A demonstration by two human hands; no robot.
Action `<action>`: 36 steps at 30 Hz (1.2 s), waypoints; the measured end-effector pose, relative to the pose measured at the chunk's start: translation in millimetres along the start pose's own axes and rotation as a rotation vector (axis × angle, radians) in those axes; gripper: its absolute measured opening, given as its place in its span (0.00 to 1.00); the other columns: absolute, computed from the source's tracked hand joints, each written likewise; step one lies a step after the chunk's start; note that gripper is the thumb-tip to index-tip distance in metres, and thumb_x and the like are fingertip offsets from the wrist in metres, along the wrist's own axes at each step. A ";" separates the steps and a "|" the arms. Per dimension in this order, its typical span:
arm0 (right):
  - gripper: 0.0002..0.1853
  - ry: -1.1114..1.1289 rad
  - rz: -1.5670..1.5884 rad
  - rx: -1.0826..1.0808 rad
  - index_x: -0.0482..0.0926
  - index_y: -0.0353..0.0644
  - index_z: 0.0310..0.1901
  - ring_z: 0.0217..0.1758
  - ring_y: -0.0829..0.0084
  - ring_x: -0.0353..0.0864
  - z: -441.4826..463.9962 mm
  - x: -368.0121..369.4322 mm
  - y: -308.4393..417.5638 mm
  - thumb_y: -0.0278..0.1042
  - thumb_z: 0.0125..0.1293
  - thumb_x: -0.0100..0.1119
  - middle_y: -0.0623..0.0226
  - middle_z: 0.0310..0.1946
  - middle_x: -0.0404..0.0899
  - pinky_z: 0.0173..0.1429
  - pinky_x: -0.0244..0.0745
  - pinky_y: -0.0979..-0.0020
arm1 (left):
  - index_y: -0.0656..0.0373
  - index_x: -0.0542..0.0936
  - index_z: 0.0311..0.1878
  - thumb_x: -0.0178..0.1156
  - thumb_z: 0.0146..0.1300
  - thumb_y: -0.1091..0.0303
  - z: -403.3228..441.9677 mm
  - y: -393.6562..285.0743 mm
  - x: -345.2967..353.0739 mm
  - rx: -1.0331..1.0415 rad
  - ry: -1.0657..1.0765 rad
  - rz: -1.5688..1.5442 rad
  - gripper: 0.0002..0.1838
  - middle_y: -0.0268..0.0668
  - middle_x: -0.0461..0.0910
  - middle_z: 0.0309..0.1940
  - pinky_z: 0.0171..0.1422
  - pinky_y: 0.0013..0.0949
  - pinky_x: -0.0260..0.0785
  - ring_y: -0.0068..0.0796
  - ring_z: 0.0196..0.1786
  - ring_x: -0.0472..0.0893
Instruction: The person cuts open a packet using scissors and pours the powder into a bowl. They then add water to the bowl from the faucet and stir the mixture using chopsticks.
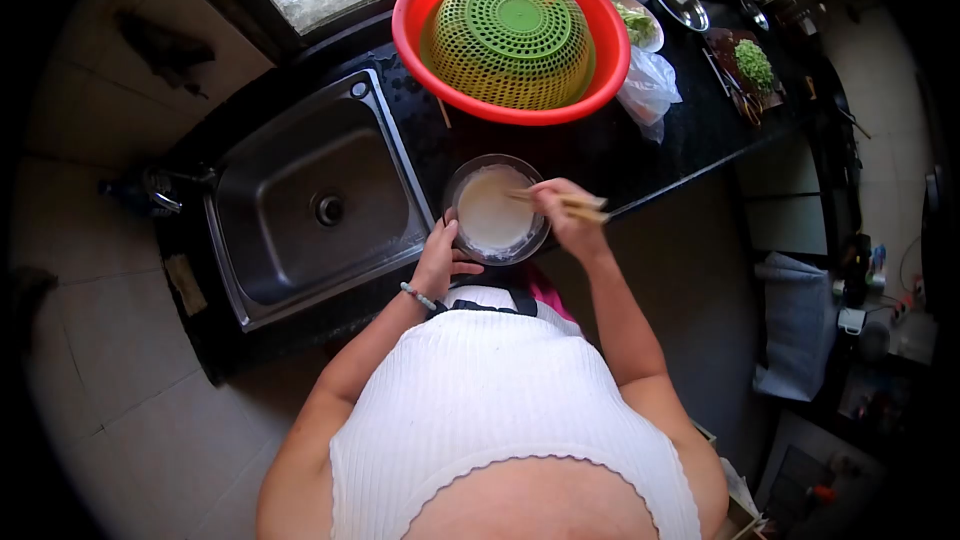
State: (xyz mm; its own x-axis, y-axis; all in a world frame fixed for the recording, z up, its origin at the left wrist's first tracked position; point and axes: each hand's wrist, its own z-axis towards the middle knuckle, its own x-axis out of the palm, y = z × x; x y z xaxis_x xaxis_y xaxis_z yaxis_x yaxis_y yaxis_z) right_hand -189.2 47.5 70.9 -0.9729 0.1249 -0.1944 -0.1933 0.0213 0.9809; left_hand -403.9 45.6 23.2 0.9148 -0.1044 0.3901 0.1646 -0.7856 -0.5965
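Observation:
A clear bowl (pixel 463 180) of pale, creamy batter (pixel 492 210) stands at the front of the black counter, right of the sink. My left hand (pixel 438 258) is closed against the bowl's lower left side, with the fingers at its wall and the thumb beneath the near edge. Wrapped in my right hand (pixel 566 216) is a pair of wooden chopsticks (pixel 592 208). Their tips reach over the rim into the batter, and the thick ends stick out to the right, slightly blurred.
A steel sink (pixel 290 165) lies left of the bowl. Behind it sits a red basin (pixel 408 35) holding an upturned green colander (pixel 515 15). Farther right are a plastic bag (pixel 650 90), a metal bowl (pixel 680 2), and chopped greens (pixel 753 65) on a board with scissors (pixel 745 108) alongside.

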 end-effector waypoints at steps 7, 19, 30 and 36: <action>0.07 0.060 0.047 0.161 0.77 0.34 0.32 0.26 0.81 0.76 2.3 -15.7 -4.8 0.26 0.66 0.52 0.68 0.25 0.76 0.29 0.71 0.80 | 0.53 0.54 0.70 0.35 0.73 0.61 4.1 -0.9 -9.7 0.018 0.052 -0.001 0.23 0.44 0.70 0.53 0.32 0.31 0.79 0.33 0.33 0.82; 0.10 0.152 -0.028 0.192 0.77 0.36 0.30 0.22 0.80 0.79 69.0 11.3 44.0 0.33 0.65 0.53 0.68 0.23 0.79 0.23 0.75 0.80 | 0.55 0.52 0.70 0.39 0.72 0.65 2.7 -5.2 -17.6 0.044 0.141 0.030 0.24 0.47 0.70 0.53 0.33 0.31 0.80 0.37 0.35 0.83; 0.10 0.043 0.022 0.371 0.77 0.36 0.29 0.19 0.80 0.78 -3.0 -21.1 5.8 0.31 0.65 0.53 0.69 0.21 0.77 0.24 0.74 0.81 | 0.57 0.51 0.68 0.37 0.71 0.70 4.2 -8.2 -13.9 0.070 0.131 0.022 0.23 0.50 0.69 0.53 0.37 0.33 0.81 0.39 0.34 0.83; 0.09 -0.141 -0.119 -0.021 0.77 0.34 0.31 0.26 0.79 0.80 -5.8 -14.8 23.4 0.29 0.67 0.53 0.69 0.25 0.78 0.34 0.78 0.78 | 0.55 0.51 0.67 0.36 0.71 0.72 -0.4 -9.3 -9.8 -0.012 0.147 -0.079 0.22 0.51 0.66 0.56 0.40 0.36 0.81 0.44 0.39 0.83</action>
State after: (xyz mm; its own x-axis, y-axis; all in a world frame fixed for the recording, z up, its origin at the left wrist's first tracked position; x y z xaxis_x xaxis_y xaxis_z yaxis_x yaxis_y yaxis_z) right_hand -180.1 40.4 96.8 -0.9161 0.2602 -0.3051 -0.3097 0.0241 0.9505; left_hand -414.5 53.7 25.3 0.8354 -0.1291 0.5342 0.2289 -0.8020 -0.5517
